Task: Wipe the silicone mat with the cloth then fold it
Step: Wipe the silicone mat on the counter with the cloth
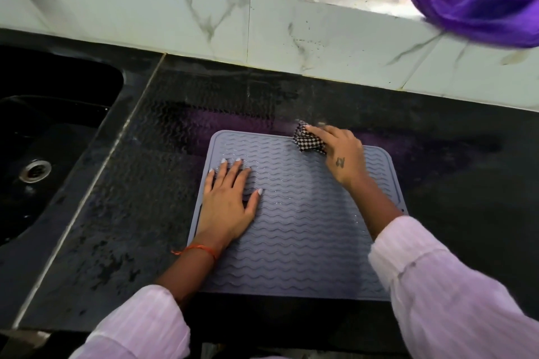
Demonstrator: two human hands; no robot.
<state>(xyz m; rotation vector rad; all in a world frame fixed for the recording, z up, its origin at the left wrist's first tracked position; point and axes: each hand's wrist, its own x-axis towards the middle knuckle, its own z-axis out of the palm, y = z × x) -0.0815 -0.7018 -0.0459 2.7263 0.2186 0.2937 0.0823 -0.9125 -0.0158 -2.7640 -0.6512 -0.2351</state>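
Mat (303,221) lies flat on your black counter (140,183); your left hand (230,201) presses it with straight fingers, your right hand (341,154) bunches the cloth (307,138) on its far edge. Sink (43,131) at left shows only its drain (35,170).

One mat (294,213), one cloth (307,140), two hands (227,201).

Left hand (230,198): lying palm down, fingers (233,172) straight and spread. Right hand (341,154): reaching farther, fingers curling round a bunched cloth (307,138). Both forearms extending from the near edge.
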